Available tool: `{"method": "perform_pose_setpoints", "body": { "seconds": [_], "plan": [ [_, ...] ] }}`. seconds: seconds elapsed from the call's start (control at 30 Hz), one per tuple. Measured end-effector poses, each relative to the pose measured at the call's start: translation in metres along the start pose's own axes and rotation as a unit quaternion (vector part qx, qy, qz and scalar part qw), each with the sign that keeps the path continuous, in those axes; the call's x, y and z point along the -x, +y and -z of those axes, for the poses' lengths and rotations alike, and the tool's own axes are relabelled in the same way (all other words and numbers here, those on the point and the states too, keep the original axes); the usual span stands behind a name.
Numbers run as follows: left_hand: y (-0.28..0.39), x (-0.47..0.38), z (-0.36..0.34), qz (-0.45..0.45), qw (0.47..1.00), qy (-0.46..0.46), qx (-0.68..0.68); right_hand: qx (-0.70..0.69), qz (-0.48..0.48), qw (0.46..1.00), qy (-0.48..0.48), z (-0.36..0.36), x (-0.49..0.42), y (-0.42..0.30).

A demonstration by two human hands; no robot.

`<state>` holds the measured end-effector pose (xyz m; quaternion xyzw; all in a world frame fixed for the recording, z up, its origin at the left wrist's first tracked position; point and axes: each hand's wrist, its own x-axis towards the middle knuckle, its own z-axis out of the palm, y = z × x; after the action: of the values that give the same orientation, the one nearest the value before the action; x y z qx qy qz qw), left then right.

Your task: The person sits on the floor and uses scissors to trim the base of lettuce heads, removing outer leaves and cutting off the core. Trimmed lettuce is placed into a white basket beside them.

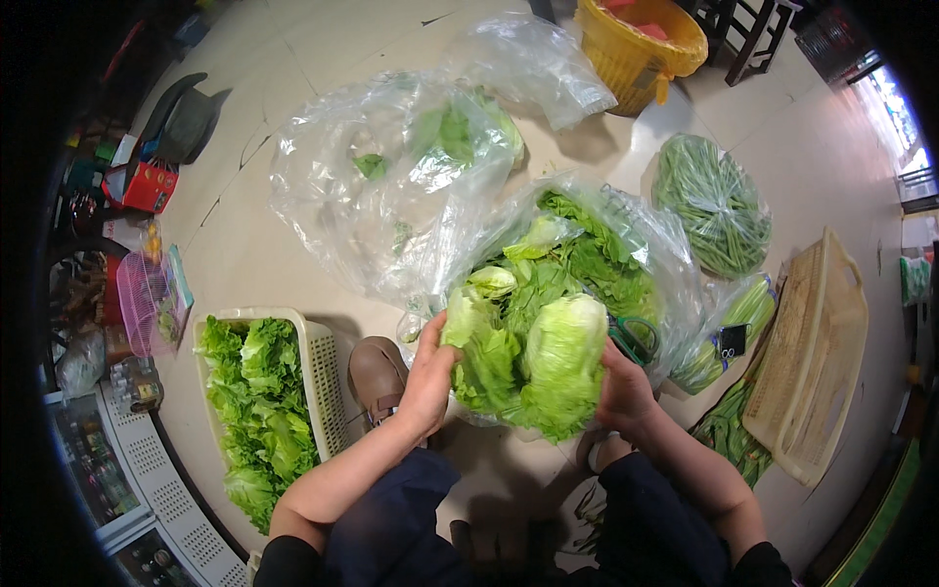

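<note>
Above an open clear plastic bag (682,293) on the floor, my left hand (429,378) grips leafy lettuce (480,352) at its left edge. My right hand (623,385) is closed around the right side of a pale green lettuce head (566,352). Loose lettuce leaves (601,257) fill the bag behind both pieces. Green-handled scissors (637,339) lie in the bag just beyond my right hand, their blades hidden. To my left stands a cream plastic basket (326,381) holding leafy lettuce (268,411).
Clear bags (389,198) with some greens spread ahead. On the right lie bagged green beans (711,205), wrapped green stalks (726,337) with a dark device (732,341) on them, and a tilted basket (807,367). A yellow bin (631,66) stands farther off.
</note>
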<state>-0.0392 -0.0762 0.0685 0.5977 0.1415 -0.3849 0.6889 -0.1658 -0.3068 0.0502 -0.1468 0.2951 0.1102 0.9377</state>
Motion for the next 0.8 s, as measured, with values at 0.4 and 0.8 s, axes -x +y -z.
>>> {"method": "perform_pose_setpoints", "body": {
  "seconds": [0.4, 0.8],
  "plan": [
    [-0.027, 0.007, -0.033, 0.165, 0.959, -0.177, 0.149, 0.201, 0.023, 0.977, -0.068, -0.018, -0.012, 0.016],
    [-0.022, 0.005, -0.016, 0.042, 0.983, -0.177, -0.032, 0.33, 0.085, 0.938, 0.064, -0.023, -0.003, 0.006]
  ]
}}
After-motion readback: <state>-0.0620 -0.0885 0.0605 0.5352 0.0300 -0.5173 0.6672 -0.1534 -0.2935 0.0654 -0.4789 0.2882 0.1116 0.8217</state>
